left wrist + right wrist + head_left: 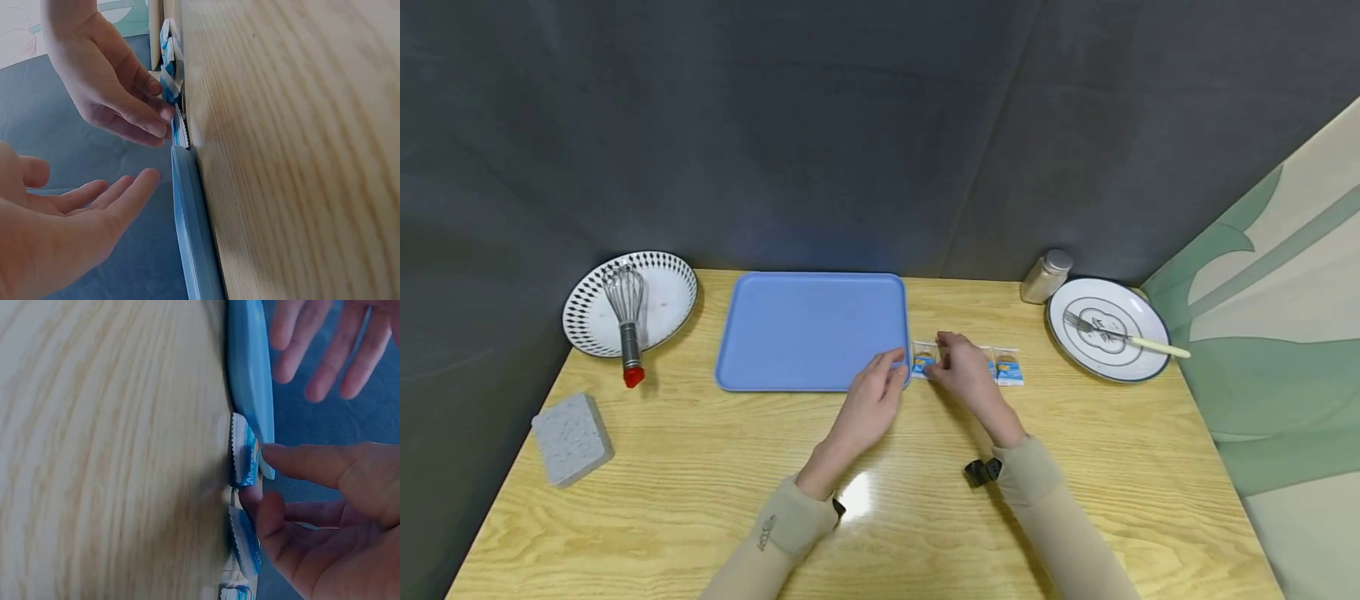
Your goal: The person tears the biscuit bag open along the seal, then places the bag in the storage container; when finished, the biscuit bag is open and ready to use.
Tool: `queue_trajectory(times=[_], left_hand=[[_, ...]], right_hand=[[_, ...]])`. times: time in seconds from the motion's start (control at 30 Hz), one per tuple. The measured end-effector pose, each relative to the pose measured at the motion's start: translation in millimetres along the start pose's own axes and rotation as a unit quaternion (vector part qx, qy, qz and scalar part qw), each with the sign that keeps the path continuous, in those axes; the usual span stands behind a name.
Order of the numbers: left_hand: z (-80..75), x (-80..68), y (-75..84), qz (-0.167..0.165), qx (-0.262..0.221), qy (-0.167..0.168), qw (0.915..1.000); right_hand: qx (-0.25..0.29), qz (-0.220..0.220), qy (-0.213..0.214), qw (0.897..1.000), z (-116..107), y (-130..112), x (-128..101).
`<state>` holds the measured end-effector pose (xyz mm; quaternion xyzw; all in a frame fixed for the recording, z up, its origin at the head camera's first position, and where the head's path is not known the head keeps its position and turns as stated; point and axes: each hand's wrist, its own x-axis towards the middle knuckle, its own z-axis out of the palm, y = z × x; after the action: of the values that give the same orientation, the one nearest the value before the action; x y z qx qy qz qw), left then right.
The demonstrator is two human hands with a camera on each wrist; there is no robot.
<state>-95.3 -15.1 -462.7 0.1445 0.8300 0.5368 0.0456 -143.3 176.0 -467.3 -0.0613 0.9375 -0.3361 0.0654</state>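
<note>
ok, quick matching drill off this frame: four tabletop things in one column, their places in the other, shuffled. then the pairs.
Things:
1. whisk
2. fork
3. sponge
4. snack packets

Places:
A. on the bare table near its front left corner
B. on the dotted-rim plate at far left
C. in a row right of the blue tray, under the right hand
D. on the ringed plate at far right

Pairs: 1-B, 2-D, 3-A, 4-C
</note>
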Motion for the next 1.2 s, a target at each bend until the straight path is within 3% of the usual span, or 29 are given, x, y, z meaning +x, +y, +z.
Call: queue_trajectory(times=[0.37,0.6,0.87,1.2], left_hand=[[3.7,0.6,-0.5,-0.016,-0.011,-0.021,0.9996],[4.0,0.9,-1.2,-0.035,-0.023,-0.029,0.9987],[3.3,1.7,-3.8,-0.041,-0.03,-0.031,0.9982],[3.8,3.6,-10.1,-0.019,-0.023,-0.021,0.9993]], right_hand=[[-0.05,-0.02,-0.005,0.999,6.7,0.0,4.8],[-0.023,-0.009,-0.004,1.0,6.5,1.6,4.8],[0.016,-0.025,0.022,0.999,5.6,3.8,0.4],[0.03,-0.046,0.053,0.997,6.8,4.6,-3.1]])
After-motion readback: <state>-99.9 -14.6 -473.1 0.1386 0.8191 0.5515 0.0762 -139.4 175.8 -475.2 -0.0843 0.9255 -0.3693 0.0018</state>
